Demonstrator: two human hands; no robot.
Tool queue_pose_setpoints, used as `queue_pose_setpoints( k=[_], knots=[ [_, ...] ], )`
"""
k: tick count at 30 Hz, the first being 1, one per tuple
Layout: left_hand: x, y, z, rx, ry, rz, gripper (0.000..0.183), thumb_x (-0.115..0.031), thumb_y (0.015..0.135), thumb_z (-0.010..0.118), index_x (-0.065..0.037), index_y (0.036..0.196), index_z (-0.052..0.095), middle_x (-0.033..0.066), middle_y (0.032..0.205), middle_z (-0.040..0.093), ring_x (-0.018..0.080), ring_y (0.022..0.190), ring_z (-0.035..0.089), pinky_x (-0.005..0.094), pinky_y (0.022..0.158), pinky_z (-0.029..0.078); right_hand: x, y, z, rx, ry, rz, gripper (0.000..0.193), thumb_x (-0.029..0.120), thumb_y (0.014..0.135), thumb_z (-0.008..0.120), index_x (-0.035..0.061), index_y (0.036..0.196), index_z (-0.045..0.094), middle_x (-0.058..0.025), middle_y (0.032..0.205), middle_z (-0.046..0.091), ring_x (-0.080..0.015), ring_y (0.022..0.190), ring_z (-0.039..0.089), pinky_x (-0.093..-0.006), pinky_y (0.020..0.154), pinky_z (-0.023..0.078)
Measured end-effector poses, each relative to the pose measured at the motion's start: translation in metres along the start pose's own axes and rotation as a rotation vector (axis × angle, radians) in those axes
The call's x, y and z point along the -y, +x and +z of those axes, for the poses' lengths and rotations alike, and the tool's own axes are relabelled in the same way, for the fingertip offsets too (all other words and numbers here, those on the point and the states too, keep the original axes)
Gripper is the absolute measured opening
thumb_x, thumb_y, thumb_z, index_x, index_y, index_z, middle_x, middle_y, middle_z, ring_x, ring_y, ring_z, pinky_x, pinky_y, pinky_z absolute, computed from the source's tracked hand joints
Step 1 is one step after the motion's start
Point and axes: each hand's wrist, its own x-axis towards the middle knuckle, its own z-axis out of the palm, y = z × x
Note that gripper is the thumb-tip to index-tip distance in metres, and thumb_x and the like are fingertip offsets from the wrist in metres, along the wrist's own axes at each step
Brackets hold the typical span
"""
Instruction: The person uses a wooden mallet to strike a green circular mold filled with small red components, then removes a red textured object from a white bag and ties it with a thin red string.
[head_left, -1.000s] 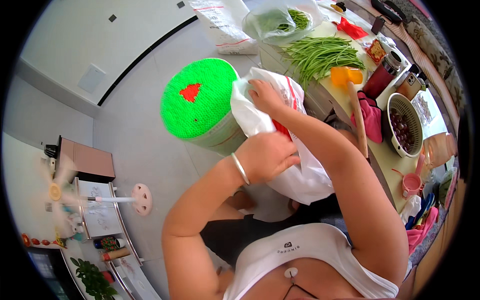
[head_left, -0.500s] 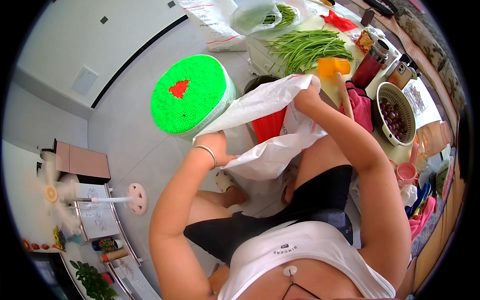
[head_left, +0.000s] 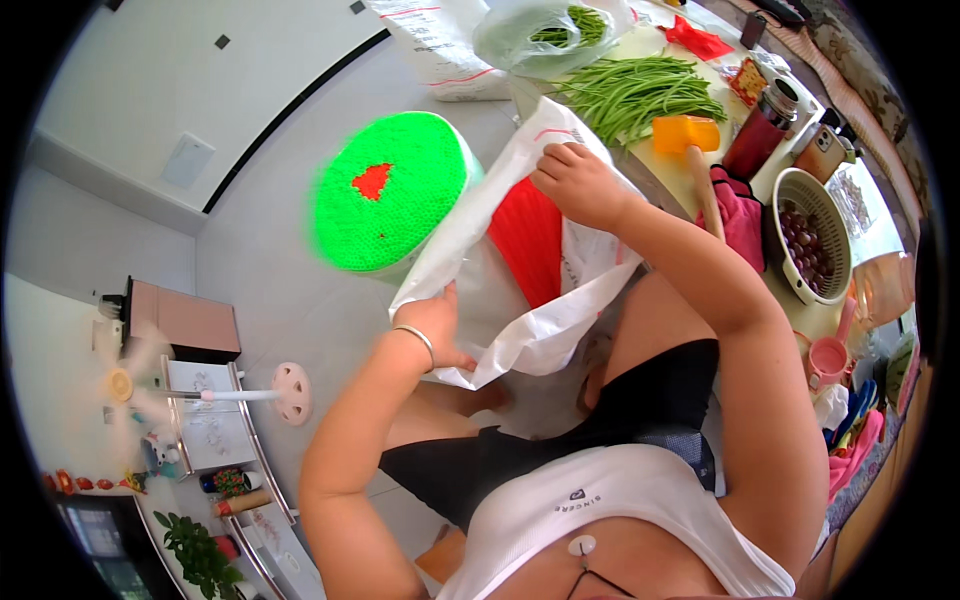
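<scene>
Gaping upward, white bag [head_left: 545, 328], stretched diagonally

Worn on the head, as the left one of a side-by-side fisheye pair. Looks steeply down over the white top [head_left: 640, 510] at the hands [head_left: 430, 318], close enough to take in both arms [head_left: 700, 265] nearly whole. Sweeps wide, from a floor fan [head_left: 292, 393] well off to the left to the bench [head_left: 785, 303] on the right, bending straight edges toward a round black rim.
</scene>
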Motion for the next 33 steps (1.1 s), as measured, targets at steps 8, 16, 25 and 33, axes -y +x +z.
queue_pose_setpoints(
  k=[8,16,25,33],
  knots=[
    [-0.012,0.008,-0.016,0.102,0.047,-0.070,0.136,-0.050,0.053,0.087,0.015,0.146,0.012,0.0228,0.107,0.067,0.0316,0.097,0.068,0.0372,0.085,0.054,-0.018,-0.014,0.036,-0.467,0.174,0.942,0.071,0.014,0.071,0.073,0.0044,0.137,0.047,-0.0152,0.149,0.036,-0.0372,0.133,0.040,-0.0431,0.108,0.035],
    [0.000,0.019,0.009,0.046,-0.060,-0.066,0.107,-0.032,0.071,0.079,0.013,0.146,0.017,0.0267,0.113,0.064,0.0331,0.102,0.067,0.0405,0.086,0.053,-0.056,-0.007,0.058,0.239,0.485,1.254,0.037,0.023,0.077,0.063,0.0131,0.113,0.070,-0.0190,0.121,0.061,-0.0382,0.105,0.063,-0.0430,0.090,0.051],
    [-0.016,0.067,0.011,-0.157,-0.822,0.062,0.075,-0.024,0.088,0.068,0.007,0.145,0.031,0.0270,0.140,0.048,0.0327,0.122,0.057,0.0372,0.099,0.048,-0.015,-0.025,0.029,0.166,0.152,1.016,0.019,0.012,0.083,0.054,0.0079,0.098,0.065,-0.0181,0.101,0.061,-0.0400,0.092,0.064,-0.0490,0.078,0.051],
    [-0.019,0.079,0.023,-0.053,-0.832,-0.016,0.084,-0.032,0.084,0.071,0.007,0.147,0.029,0.0287,0.140,0.047,0.0336,0.124,0.055,0.0373,0.099,0.047,0.009,-0.040,-0.007,-0.057,0.388,0.921,0.017,0.014,0.085,0.052,0.0036,0.089,0.065,-0.0202,0.098,0.061,-0.0405,0.088,0.062,-0.0500,0.077,0.048]
  ],
)
